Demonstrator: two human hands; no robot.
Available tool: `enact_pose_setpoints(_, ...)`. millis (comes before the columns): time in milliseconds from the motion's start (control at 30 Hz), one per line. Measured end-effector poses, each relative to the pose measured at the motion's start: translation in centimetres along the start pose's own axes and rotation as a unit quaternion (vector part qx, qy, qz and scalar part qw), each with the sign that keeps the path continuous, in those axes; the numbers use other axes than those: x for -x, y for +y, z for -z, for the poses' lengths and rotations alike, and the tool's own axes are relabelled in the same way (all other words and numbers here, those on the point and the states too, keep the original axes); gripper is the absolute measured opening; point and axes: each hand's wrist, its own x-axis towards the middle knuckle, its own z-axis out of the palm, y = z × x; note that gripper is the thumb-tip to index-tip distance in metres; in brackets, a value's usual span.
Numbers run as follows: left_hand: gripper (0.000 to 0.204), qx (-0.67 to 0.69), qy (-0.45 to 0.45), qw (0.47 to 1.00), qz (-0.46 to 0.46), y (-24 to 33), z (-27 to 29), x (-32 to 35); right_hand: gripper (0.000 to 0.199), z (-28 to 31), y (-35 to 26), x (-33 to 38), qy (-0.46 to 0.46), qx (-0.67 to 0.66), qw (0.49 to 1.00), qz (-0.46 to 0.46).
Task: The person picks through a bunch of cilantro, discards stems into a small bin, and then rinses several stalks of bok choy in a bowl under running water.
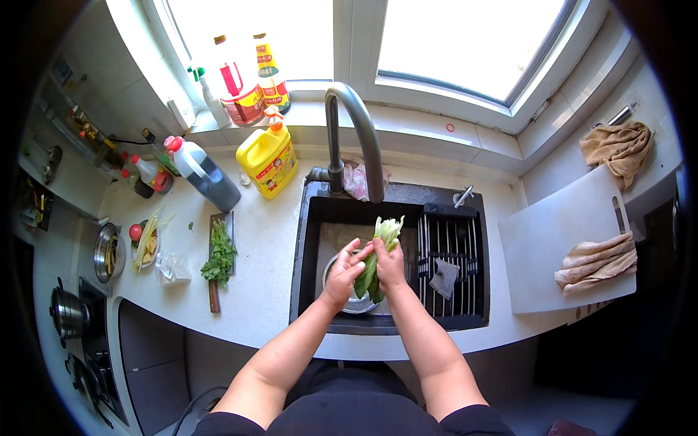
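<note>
Over the dark sink (298, 254), my right hand (390, 266) grips a bunch of leafy greens (388, 231). Its pale stems point up and away from me, and its dark green leaves hang below. My left hand (342, 276) is beside the bunch with fingers stretched and apart. Its fingertips come close to the stems, and I cannot tell if they touch. Beneath both hands a round metal bowl (356, 307) sits in the basin, partly hidden by them. The tall grey faucet (356, 109) arches over the sink's back edge.
A drying rack (465, 269) with a grey cloth (444, 278) spans the sink's right side. On the left counter, a cleaver (214, 298) lies under green herbs (220, 254), near a yellow jug (269, 163) and a dark bottle (207, 178). A white cutting board (531, 240) leans right.
</note>
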Motion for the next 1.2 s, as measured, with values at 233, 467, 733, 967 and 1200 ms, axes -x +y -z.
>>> enact_pose_setpoints(233,0.032,0.018,0.185,0.983,0.002,1.3,2.2,-0.8,0.012,1.4,0.2,-0.8,0.031,-0.004,0.999,-0.012)
enact_pose_setpoints(467,0.027,-0.030,0.254,0.966,0.047,-1.6,5.2,-0.6,0.014,2.6,0.5,-1.5,0.059,0.018,0.998,0.014)
enact_pose_setpoints(733,0.029,-0.045,0.334,0.928,0.161,-5.9,8.2,-0.7,0.015,2.5,0.9,-1.4,0.081,0.052,0.995,0.016)
enact_pose_setpoints(967,0.028,-0.025,0.316,0.934,0.167,-7.0,6.9,-0.9,0.016,3.5,4.2,-1.2,0.086,0.068,0.994,0.003)
enact_pose_setpoints(1200,0.030,-0.295,0.213,0.931,-0.037,-7.2,5.5,-2.6,0.018,2.7,4.2,-0.8,0.041,0.201,0.978,0.029)
